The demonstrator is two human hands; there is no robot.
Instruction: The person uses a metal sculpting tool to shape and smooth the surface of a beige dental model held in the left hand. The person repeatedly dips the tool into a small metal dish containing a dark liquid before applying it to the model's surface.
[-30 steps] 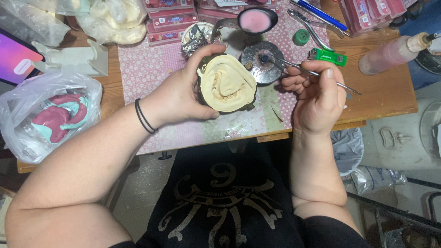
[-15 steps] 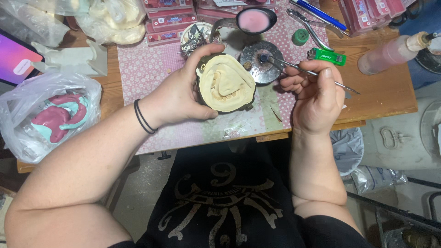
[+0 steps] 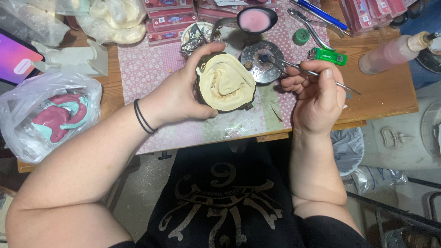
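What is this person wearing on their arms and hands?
Both arms are bare, with no sleeves reaching the forearms and no gloves. The left hand has two thin black bands around its wrist. The right hand wears nothing visible, no rings or watch.

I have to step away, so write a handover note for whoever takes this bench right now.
Left hand: wrapped around the cream dental cast, held tilted over the patterned mat, tooth side up.
Right hand: fingers pinch a thin metal instrument; its tip rests in the round metal dish behind the cast.
Nearby: green lighter, pink-filled bowl, pink squeeze bottle, bag of pink and teal pieces.
Done: cast in hand, tool at the dish.
Left: the tool has not touched the cast yet.
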